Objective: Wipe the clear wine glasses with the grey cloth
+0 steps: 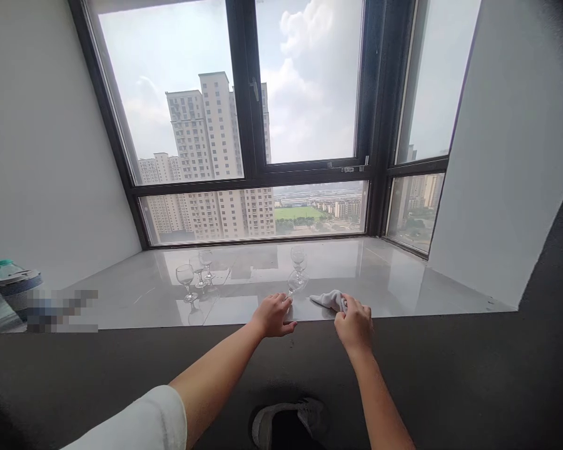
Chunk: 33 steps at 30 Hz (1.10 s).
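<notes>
My left hand (pixel 273 314) is at the front edge of the window sill, its fingers at the stem end of a clear wine glass (pixel 298 280). That glass is tilted, its bowl pointing away from me; the foot is hidden by the fingers. A light grey cloth (pixel 331 300) is gripped in my right hand (pixel 355 319), with its loose end lying on the sill towards the glass. Just behind the tilted glass, another wine glass (pixel 299 257) stands upright.
Three wine glasses stand together at the left of the glossy sill (pixel 248 309), the nearest one (pixel 186 275) by the front. A container with a green-capped bottle (pixel 4 270) is at far left. Behind rises a dark-framed window (pixel 258 181). A shoe (pixel 265 425) shows below.
</notes>
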Motion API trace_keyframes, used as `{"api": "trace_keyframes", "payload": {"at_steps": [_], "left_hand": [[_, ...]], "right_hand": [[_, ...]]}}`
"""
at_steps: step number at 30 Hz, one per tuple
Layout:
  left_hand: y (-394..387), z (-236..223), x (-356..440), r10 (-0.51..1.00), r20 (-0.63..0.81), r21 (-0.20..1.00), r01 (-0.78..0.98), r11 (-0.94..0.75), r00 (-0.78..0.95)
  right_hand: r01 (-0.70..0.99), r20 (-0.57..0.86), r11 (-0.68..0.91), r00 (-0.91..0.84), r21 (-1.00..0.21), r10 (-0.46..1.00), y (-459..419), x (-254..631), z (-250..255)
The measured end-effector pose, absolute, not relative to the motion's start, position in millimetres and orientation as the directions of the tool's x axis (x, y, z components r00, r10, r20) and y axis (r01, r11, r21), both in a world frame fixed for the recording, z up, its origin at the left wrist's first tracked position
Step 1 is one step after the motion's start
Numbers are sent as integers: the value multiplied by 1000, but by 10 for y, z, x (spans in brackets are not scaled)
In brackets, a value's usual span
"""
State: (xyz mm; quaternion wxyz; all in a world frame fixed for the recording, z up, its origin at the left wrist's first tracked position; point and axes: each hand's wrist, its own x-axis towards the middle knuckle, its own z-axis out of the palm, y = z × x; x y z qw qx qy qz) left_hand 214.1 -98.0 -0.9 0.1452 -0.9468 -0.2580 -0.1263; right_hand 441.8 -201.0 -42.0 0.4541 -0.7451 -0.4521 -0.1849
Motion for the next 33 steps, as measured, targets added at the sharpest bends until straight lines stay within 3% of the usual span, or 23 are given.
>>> {"api": "trace_keyframes", "payload": {"at_steps": [9, 16, 33], "left_hand": [[-990, -4, 2141, 461, 307, -210, 532, -820, 833], [-1012, 34, 2133, 471, 282, -200, 531, -823, 836], [-1003, 5, 2137, 487, 285, -187, 546, -817, 826]], "right_hand": [[839, 721, -189, 538, -511, 437, -1991, 4425, -426], [800, 735, -376, 589, -469, 336, -2087, 4411, -359], [817, 646, -264, 569, -512, 508, -1992, 4387, -422]]}}
